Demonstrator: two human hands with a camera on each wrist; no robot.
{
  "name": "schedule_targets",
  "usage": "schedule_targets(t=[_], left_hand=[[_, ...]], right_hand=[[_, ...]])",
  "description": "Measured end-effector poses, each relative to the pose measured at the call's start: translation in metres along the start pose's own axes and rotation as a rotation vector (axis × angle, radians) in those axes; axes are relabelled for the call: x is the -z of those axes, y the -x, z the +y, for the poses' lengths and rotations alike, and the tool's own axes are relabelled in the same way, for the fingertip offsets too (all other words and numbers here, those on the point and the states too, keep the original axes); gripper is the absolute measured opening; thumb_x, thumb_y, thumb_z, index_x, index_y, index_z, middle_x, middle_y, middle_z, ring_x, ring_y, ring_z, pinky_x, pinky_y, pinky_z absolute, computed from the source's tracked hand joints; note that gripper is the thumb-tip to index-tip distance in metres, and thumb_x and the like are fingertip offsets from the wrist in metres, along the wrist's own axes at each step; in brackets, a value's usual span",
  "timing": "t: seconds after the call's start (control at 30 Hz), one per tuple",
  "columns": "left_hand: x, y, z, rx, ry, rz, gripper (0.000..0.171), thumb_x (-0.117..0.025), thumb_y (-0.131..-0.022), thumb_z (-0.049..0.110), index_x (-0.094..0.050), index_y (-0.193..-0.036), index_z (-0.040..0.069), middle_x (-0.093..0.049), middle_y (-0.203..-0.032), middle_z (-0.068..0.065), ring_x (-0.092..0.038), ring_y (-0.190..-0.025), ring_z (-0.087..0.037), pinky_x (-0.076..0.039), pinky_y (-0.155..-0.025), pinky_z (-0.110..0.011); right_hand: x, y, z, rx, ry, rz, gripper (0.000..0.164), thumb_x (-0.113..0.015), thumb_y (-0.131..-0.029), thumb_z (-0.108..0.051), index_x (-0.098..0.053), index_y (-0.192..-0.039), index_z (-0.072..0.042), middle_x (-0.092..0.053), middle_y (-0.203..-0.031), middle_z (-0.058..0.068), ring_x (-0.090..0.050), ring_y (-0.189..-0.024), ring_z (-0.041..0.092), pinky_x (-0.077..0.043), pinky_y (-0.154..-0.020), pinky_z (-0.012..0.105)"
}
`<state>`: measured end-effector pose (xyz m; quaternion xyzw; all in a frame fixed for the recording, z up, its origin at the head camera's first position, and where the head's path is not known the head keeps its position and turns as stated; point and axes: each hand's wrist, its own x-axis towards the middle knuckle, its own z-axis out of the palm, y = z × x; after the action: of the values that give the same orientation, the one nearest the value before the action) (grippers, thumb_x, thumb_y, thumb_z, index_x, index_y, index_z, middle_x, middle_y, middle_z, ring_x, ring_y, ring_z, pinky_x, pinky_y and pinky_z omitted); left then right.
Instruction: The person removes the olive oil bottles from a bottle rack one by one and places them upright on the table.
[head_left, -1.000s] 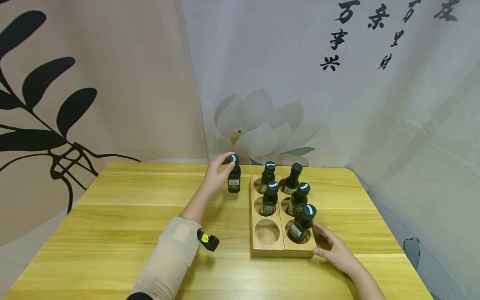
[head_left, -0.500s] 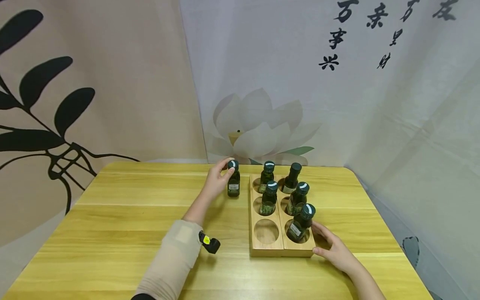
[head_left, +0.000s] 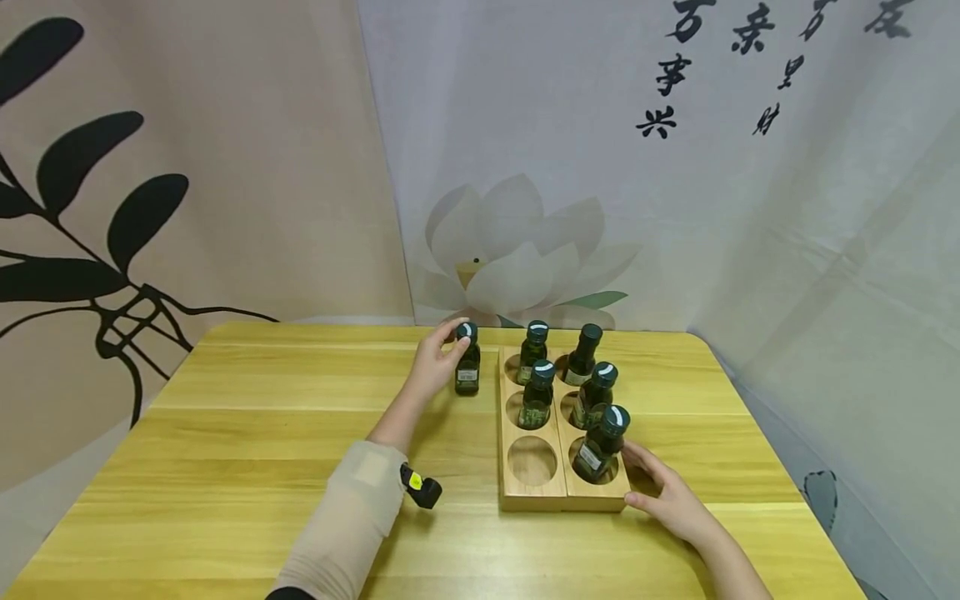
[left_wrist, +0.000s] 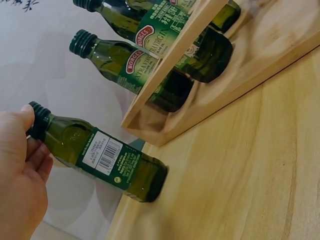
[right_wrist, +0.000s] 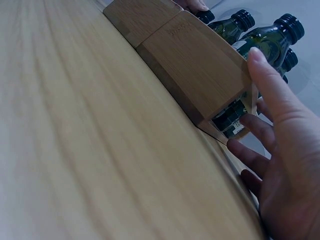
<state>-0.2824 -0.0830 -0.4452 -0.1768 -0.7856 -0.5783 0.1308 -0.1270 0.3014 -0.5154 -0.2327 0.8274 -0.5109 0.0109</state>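
Note:
My left hand pinches the dark cap of a green glass olive oil bottle between thumb and fingers. In the left wrist view this bottle is upright on the tabletop, its barcode label showing, just left of the wooden rack. Several matching bottles occupy round holes of the rack; the front-left hole shows bare wood. My right hand rests at the rack's front-right corner, thumb by the front edge and loosely bent fingers along the side. The right wrist view shows its fingertips near the rack's open side.
The yellow wooden table reaches back to a hanging cloth printed with leaves, a lotus and characters. A small black camera is strapped to my left forearm. Bottle necks rise well above the rack's top.
My left hand and its bottle have come down slightly and nearer to me in the head view, then stayed almost still. The right hand and the rack have kept their places.

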Motion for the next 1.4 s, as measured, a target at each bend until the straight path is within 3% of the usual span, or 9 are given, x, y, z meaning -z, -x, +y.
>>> schedule_targets(t=[0.2,0.37,0.7,0.87,1.13,1.4], left_hand=[[0.002,0.001,0.0,0.012,-0.026,-0.008,0.04,-0.06,-0.096,0.01,-0.054,-0.134,0.001,-0.055,-0.129,-0.019,-0.053,-0.113,-0.032,-0.04,-0.099,-0.048],[0.007,0.001,0.006,-0.021,-0.043,0.004,0.046,-0.062,-0.095,0.015,-0.05,-0.137,0.002,-0.058,-0.126,-0.017,-0.053,-0.113,-0.028,-0.038,-0.101,-0.043],[0.009,0.002,0.044,-0.105,0.042,0.044,0.049,-0.067,-0.092,0.017,-0.051,-0.137,0.006,-0.059,-0.126,-0.008,-0.051,-0.116,-0.022,-0.035,-0.101,-0.046],[0.001,0.008,0.065,-0.148,0.077,0.018,0.051,-0.068,-0.09,0.013,-0.051,-0.137,0.004,-0.058,-0.126,-0.012,-0.05,-0.117,-0.024,-0.035,-0.103,-0.045],[-0.015,0.03,0.11,-0.141,0.136,-0.058,0.048,-0.067,-0.089,0.002,-0.05,-0.134,-0.006,-0.057,-0.123,-0.023,-0.05,-0.116,-0.033,-0.034,-0.103,-0.047],[-0.037,0.04,0.107,-0.129,0.165,-0.111,0.049,-0.069,-0.087,0.003,-0.051,-0.132,-0.008,-0.057,-0.123,-0.025,-0.051,-0.116,-0.034,-0.035,-0.102,-0.05]], right_hand=[[-0.001,0.0,0.0,0.008,0.009,-0.001,0.072,-0.07,-0.083,0.002,-0.034,-0.145,0.001,-0.046,-0.136,0.027,-0.042,-0.124,0.002,-0.029,-0.099,0.014],[-0.001,0.0,0.0,-0.003,0.014,0.005,0.072,-0.07,-0.083,0.001,-0.034,-0.145,0.001,-0.047,-0.136,0.027,-0.042,-0.123,0.001,-0.028,-0.099,0.014],[0.0,0.001,-0.001,-0.015,0.011,0.006,0.071,-0.07,-0.084,0.001,-0.034,-0.145,0.003,-0.046,-0.135,0.028,-0.042,-0.123,0.001,-0.029,-0.099,0.014],[0.0,0.0,-0.002,-0.024,0.007,0.003,0.071,-0.07,-0.084,0.0,-0.034,-0.145,0.003,-0.046,-0.136,0.027,-0.042,-0.123,0.002,-0.029,-0.099,0.014],[0.001,0.0,-0.003,-0.027,0.006,0.003,0.072,-0.07,-0.083,0.0,-0.034,-0.145,0.002,-0.046,-0.136,0.027,-0.041,-0.123,0.0,-0.028,-0.099,0.014],[0.0,0.0,-0.003,-0.024,-0.001,0.002,0.072,-0.07,-0.084,0.0,-0.034,-0.145,0.002,-0.046,-0.137,0.027,-0.041,-0.123,0.0,-0.029,-0.099,0.014]])
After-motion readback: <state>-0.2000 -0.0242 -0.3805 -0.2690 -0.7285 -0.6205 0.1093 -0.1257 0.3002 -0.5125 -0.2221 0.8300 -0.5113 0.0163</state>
